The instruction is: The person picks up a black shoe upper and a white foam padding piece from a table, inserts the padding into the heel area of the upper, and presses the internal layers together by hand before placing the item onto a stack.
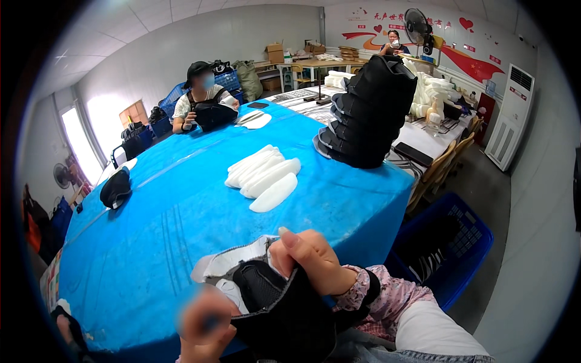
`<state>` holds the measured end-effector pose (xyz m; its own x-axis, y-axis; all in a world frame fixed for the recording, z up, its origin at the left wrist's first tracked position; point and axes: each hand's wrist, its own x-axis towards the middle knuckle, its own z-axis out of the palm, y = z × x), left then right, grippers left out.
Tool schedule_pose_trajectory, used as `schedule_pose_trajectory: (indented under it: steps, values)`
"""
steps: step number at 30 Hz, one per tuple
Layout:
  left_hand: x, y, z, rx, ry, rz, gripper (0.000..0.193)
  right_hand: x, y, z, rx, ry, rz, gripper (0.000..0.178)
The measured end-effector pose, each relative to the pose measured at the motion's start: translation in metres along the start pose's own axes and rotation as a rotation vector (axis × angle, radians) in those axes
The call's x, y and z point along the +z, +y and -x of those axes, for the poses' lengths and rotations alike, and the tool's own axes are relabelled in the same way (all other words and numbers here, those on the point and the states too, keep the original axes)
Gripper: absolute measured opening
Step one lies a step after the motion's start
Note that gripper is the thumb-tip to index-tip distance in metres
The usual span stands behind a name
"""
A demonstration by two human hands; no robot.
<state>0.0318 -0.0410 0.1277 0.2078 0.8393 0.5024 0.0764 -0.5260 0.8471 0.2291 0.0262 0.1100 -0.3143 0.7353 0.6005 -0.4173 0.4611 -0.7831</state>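
In front of me a black fabric cap [296, 317] is turned with its opening upward, showing a pale grey lining and dark mesh inside. My right hand [311, 257] is closed on its far right edge, thumb raised, fingers curled over the rim. At the near left edge, my left hand [209, 323] is curled against the cap; part of it is blurred. Beyond the cap, a row of white elongated oval pads [263, 172] lies on the blue-covered table [181, 187], overlapping one another.
A tall stack of black caps [369, 115] stands at the table's far right corner. One more black cap [115, 189] lies at the left. Across the table a person [206, 100] handles a black piece. A blue plastic basket [445, 248] sits beside me on the right.
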Motion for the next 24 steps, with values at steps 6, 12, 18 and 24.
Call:
schedule_pose_trajectory:
  steps: [6,12,18,24]
  values:
    - [-0.005,0.0,0.003,-0.141,-0.136,0.095,0.039,0.002,-0.003,0.003,-0.114,-0.066,0.0,0.048]
    - [-0.008,0.006,0.003,-0.105,-0.287,0.052,0.035,-0.001,-0.006,0.009,-0.011,-0.118,-0.072,0.052]
    - [-0.011,0.007,-0.001,-0.098,-0.239,-0.027,0.037,-0.011,0.0,0.007,0.094,-0.009,-0.29,0.049]
    - [-0.041,-0.028,0.009,-0.088,0.258,0.222,0.044,-0.008,-0.009,-0.006,-0.251,0.034,0.637,0.03]
